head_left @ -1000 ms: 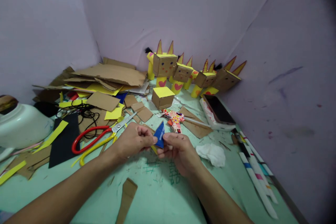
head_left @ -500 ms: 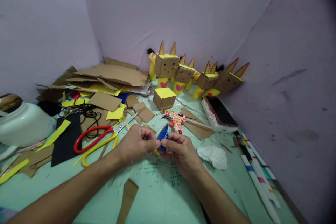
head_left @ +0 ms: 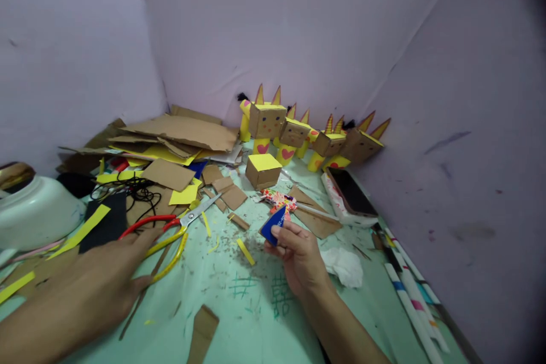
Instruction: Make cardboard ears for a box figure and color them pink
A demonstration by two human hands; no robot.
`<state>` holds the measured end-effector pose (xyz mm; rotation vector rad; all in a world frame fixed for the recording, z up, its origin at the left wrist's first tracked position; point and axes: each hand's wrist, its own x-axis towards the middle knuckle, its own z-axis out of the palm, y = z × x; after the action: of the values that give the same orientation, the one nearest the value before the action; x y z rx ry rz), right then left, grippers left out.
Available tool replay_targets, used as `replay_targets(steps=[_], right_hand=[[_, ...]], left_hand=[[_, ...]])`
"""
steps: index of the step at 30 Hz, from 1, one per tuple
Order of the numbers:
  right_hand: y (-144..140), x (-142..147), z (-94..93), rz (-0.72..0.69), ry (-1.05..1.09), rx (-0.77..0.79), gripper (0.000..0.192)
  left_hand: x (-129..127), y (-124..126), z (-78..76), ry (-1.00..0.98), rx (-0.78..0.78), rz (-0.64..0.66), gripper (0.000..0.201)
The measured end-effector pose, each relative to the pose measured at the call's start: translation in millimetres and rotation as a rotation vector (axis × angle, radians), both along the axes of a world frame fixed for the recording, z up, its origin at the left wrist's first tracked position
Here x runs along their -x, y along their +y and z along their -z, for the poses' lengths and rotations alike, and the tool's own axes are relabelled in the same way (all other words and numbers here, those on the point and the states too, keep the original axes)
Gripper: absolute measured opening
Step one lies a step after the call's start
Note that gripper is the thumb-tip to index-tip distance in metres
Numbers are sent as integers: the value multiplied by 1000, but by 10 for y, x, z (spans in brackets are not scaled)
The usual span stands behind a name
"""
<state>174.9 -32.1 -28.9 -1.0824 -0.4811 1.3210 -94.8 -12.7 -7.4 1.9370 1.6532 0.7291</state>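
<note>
Large scissors [head_left: 197,214] with one red and one yellow handle lie on the table with their blades a little parted. My left hand [head_left: 115,276] is over the handles, fingers across the red loop and thumb apart by the yellow one, so the loop ends are hidden. In my right hand [head_left: 298,247], thumb and fingers pinch a small triangular cardboard piece [head_left: 271,228], its blue printed side showing. Just behind this piece lies a floral-patterned glue gun [head_left: 279,199], partly covered. A cardboard box with a yellow top [head_left: 263,172] sits farther back.
Several cardboard figures with yellow horns [head_left: 268,119] stand along the back wall. Stacked cardboard [head_left: 183,131] fills the back left, beside a white pot [head_left: 36,210]. A phone [head_left: 352,190], crumpled tissue [head_left: 343,267] and white rolled tubes [head_left: 412,307] line the right side.
My left hand has let go of the blue cardboard piece and moved left to the scissors' handles. The right hand still holds the piece. The view has shifted slightly.
</note>
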Motion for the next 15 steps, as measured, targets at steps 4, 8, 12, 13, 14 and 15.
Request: replay_targets(steps=[4, 8, 12, 13, 14, 15], right_hand=[[-4, 16, -11, 0, 10, -7, 17], [-5, 25, -18, -8, 9, -19, 17], [-22, 50, 9, -22, -13, -30, 18], [-30, 58, 22, -34, -28, -34, 18], [-39, 67, 38, -54, -55, -45, 17], [-49, 74, 53, -80, -92, -60, 17]], left_hand=[[131, -107, 206, 417, -103, 94, 58], [20, -72, 72, 305, -111, 130, 45], [-293, -59, -108, -7, -193, 75, 23], [-416, -55, -139, -81, -137, 103, 19], [-552, -42, -164, -159, -48, 151, 17], [-690, -18, -183, -233, 66, 220, 19]])
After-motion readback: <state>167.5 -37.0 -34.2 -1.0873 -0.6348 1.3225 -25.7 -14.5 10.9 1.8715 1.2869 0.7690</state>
